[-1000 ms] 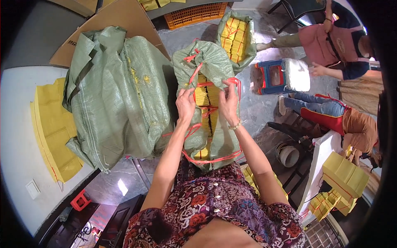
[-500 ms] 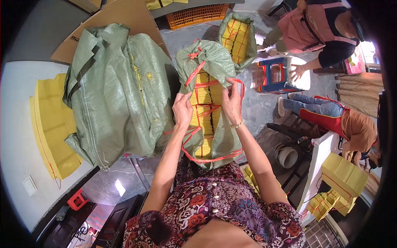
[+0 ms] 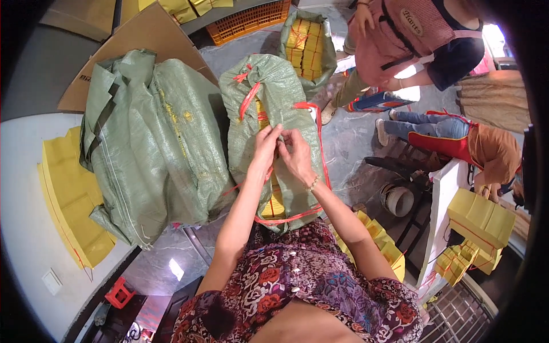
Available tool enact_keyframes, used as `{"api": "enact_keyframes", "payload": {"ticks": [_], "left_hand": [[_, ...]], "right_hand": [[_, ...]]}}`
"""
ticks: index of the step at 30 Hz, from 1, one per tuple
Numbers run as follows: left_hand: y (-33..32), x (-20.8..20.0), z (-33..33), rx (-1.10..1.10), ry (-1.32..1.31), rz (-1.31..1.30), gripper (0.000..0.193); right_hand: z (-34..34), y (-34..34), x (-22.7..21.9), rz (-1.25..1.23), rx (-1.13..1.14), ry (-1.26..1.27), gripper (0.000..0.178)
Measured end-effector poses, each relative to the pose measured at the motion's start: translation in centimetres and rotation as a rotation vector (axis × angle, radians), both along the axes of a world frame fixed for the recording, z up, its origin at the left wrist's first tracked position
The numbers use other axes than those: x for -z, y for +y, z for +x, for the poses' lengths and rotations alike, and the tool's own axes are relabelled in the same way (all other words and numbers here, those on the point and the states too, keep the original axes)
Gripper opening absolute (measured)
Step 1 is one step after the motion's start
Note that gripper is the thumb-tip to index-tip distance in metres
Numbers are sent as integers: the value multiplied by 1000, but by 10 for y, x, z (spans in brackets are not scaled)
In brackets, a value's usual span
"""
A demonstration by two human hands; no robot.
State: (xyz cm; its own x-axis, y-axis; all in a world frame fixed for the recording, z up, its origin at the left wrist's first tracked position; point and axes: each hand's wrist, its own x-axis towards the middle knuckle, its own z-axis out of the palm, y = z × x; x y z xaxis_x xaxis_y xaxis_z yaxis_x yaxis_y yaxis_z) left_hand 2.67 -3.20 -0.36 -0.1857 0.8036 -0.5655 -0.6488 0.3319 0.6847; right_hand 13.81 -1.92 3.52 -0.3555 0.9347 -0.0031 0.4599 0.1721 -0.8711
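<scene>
A green woven sack lies in front of me, packed with stacks of folded yellow paper. The paper shows only in a narrow gap at the lower middle and a sliver above my hands. My left hand is closed in a pinch on the sack's left edge. Close against it, my right hand pinches the right edge, so the two edges meet at my fingertips. Red plastic twine runs loose along the sack's right side and across its near end. More red twine is knotted at the far end.
A large full green sack stands at left, before a cardboard sheet. Beyond mine is an open sack of yellow bundles. One person in a pink apron stands at far right; another bends over yellow stacks.
My hands have come together, drawing the sack's two edges inward over the yellow paper. The person in the pink apron has moved closer and now stands in front of the stool.
</scene>
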Motion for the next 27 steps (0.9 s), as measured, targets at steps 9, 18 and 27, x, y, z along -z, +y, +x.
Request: {"api": "enact_keyframes", "payload": {"ticks": [9,18,27], "left_hand": [[2,19,-2,-188,-155,-28,24],[11,-5,16,-78,-38,87,35],[7,7,18,-171,-258,19,35]], "right_hand": [[33,-31,-8,52,-100,-125,30],[44,-47,-2,26,-113,-118,29],[45,-49,-3,61,-133,-113,27]]}}
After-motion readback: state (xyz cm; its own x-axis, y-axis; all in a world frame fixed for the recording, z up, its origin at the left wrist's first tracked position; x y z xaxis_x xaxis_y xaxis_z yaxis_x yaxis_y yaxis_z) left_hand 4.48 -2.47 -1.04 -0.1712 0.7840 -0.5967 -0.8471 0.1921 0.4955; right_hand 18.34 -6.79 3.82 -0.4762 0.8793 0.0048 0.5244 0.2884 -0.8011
